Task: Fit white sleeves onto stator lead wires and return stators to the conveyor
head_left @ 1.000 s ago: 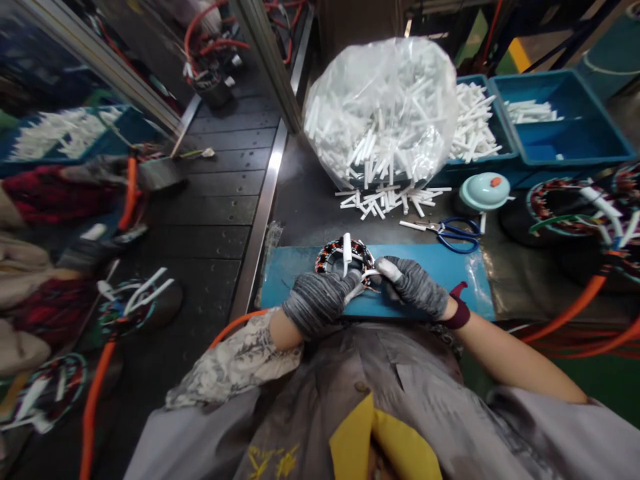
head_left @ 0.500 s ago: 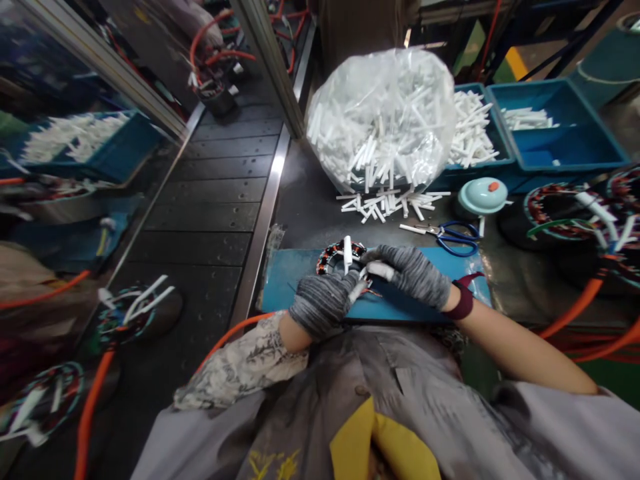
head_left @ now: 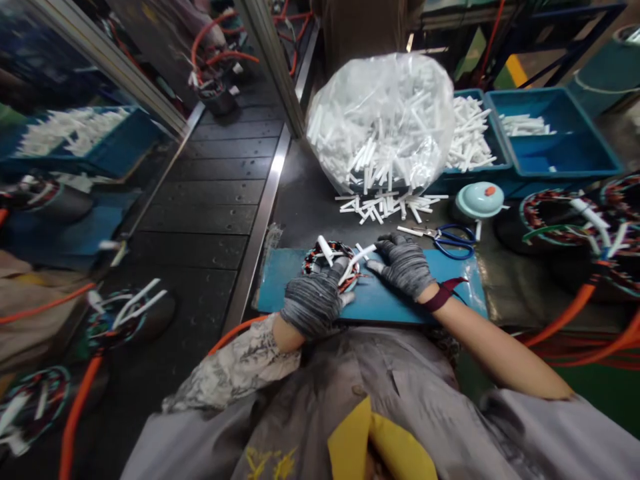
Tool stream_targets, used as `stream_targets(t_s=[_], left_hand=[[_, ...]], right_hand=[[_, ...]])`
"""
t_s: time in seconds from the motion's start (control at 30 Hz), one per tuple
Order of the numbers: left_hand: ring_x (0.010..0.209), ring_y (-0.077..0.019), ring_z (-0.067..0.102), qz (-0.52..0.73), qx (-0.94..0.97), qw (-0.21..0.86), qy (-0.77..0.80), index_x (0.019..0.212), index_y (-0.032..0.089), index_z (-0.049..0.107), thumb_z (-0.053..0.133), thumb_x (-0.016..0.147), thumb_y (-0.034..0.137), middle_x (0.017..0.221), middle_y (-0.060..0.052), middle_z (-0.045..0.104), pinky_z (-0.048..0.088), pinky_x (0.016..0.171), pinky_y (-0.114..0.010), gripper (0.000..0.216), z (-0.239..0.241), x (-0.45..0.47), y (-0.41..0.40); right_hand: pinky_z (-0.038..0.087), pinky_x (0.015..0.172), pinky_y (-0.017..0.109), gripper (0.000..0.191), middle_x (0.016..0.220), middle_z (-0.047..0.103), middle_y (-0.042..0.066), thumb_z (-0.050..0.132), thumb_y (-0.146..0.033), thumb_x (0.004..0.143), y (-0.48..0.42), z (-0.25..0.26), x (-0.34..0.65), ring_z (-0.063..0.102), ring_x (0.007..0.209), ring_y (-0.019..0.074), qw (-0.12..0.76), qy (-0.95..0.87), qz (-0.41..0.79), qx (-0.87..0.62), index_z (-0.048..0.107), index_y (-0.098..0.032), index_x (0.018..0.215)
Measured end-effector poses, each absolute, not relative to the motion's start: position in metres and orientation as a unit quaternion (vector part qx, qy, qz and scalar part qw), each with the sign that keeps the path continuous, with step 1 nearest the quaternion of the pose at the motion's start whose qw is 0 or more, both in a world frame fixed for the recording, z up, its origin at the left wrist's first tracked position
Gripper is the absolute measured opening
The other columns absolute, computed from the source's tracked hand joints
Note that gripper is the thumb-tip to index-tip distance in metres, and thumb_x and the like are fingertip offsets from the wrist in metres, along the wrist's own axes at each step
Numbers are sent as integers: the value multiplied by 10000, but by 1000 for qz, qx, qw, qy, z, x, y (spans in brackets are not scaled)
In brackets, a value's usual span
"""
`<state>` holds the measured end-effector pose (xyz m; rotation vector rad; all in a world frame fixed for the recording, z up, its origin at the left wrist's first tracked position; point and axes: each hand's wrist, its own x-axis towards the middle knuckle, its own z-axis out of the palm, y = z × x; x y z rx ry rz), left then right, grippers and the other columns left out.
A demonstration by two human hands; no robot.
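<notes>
A wound stator ring (head_left: 320,257) with red and black coils lies on a blue mat (head_left: 440,280) at the bench's near edge. My left hand (head_left: 314,300), in a grey knit glove, is closed over the ring's near side, with white sleeve tubes (head_left: 356,257) sticking up past its fingers. My right hand (head_left: 404,264), gloved the same way, rests on the mat just right of the ring; its fingers are loosely curled and reach toward the long white tube without holding anything I can see.
A clear bag of white tubes (head_left: 383,117) stands behind the mat, loose tubes (head_left: 385,203) spilled before it. Blue scissors (head_left: 453,237), a teal dispenser (head_left: 480,199) and blue bins (head_left: 555,143) sit right. Stators with orange cables (head_left: 565,217) lie far right. A dark conveyor (head_left: 200,200) runs left.
The stator ring has been turned, so its white tubes now lean differently. My right hand has let go of a tube and drawn slightly right. The view shifted a little.
</notes>
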<state>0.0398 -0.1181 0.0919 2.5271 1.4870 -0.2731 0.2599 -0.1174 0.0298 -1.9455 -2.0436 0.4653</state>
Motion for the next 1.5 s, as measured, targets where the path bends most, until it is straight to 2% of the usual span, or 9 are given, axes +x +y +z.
stream_targets(t_s=[0.13, 0.23, 0.4, 0.53, 0.73, 0.93, 1.1, 1.3, 1.5], left_hand=[[1018, -356, 738, -95, 808, 85, 574, 1586, 242, 423, 694, 892, 557, 1381, -173, 665, 569, 834, -419, 810, 93, 43, -107], [947, -338, 752, -18, 819, 67, 569, 1568, 231, 450, 702, 881, 552, 1340, -161, 694, 575, 811, -408, 799, 79, 31, -107], [903, -277, 760, 211, 841, 63, 495, 1449, 182, 560, 724, 873, 444, 1176, -123, 762, 586, 850, -362, 653, 55, 7, -116], [1021, -258, 742, 282, 823, 140, 474, 1402, 212, 561, 755, 856, 391, 1234, -94, 738, 596, 919, -364, 606, 50, 0, -114], [1093, -249, 711, 314, 782, 305, 443, 1521, 249, 420, 804, 820, 330, 1356, -111, 656, 603, 956, -416, 804, 47, -3, -101], [1102, -273, 715, 311, 778, 328, 437, 1537, 237, 420, 831, 805, 405, 1368, -124, 648, 594, 987, -423, 856, 53, -7, -97], [888, -259, 757, 285, 758, 389, 440, 1598, 216, 323, 799, 821, 529, 1035, -71, 762, 627, 889, -429, 963, 62, -9, -93], [997, -292, 756, 250, 742, 452, 428, 1647, 207, 208, 766, 825, 590, 1033, -76, 785, 576, 1012, -488, 1064, 71, -9, -89], [1100, -299, 740, 249, 744, 491, 377, 1665, 282, 110, 693, 907, 516, 1241, -87, 750, 612, 962, -488, 985, 71, -9, -90]], right_hand=[[458, 1020, 456, 541, 1357, 651, 178, 653, -578, 913, -107, 27, 247, 603, 1184, 346, 118, -726, 131, -664, 714, -150, 1239], [468, 992, 475, 401, 1229, 701, 203, 633, -474, 948, -94, 22, 243, 620, 1134, 353, 133, -725, 139, -661, 736, -131, 1128], [538, 869, 433, 352, 991, 746, 129, 667, -499, 910, -95, 18, 261, 673, 904, 277, 311, -653, 236, -649, 722, -168, 1018], [562, 881, 403, 428, 1066, 780, 62, 744, -546, 839, -121, 26, 268, 707, 937, 237, 463, -550, 402, -567, 726, -222, 1117], [555, 936, 401, 394, 1096, 801, 58, 771, -493, 824, -138, 32, 257, 722, 982, 234, 449, -488, 525, -533, 779, -221, 1109], [586, 845, 366, 420, 1064, 807, 46, 798, -477, 805, -130, 31, 245, 736, 903, 212, 447, -475, 591, -474, 775, -239, 1151], [551, 975, 395, 317, 1169, 789, 53, 684, -415, 928, -125, 39, 233, 732, 1058, 239, 433, -615, 458, -474, 763, -273, 1201], [532, 901, 424, 345, 1038, 789, 128, 558, -399, 997, -120, 60, 234, 710, 966, 275, 313, -750, 252, -526, 775, -204, 1182], [431, 541, 257, 386, 600, 606, -35, 630, -533, 936, -110, 63, 247, 506, 536, 116, 291, -624, 595, -414, 775, -180, 992]])
